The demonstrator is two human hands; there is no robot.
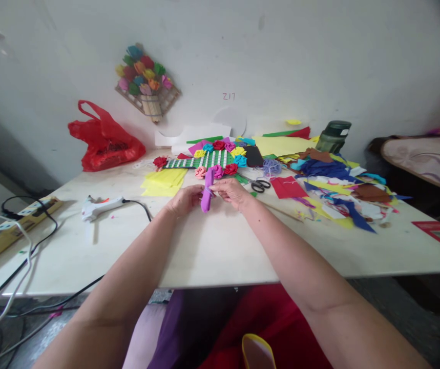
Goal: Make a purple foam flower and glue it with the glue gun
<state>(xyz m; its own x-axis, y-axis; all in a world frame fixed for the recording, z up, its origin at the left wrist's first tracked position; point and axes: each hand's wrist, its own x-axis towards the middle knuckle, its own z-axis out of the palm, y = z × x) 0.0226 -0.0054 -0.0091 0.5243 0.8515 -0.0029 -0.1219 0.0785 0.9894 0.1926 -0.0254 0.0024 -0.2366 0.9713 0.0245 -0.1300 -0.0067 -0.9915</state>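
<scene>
A folded strip of purple felt [207, 199] stands upright between my two hands above the white table [212, 251]. My left hand [184, 199] pinches its left side, fingers closed on it. My right hand [232, 192] grips it from the right at the middle, where a thin thread seems wound round it. Just behind lies a green and white striped piece [200, 161] ringed with small felt roses in red, pink, yellow and blue.
A white glue gun [99, 206] with black cord lies to the left, beyond it a power strip [31, 209] and a red plastic bag [104, 141]. Scissors [260, 184], yellow sheets [164, 182] and a heap of felt scraps [335, 189] lie right. A dark green bottle [333, 136] stands behind.
</scene>
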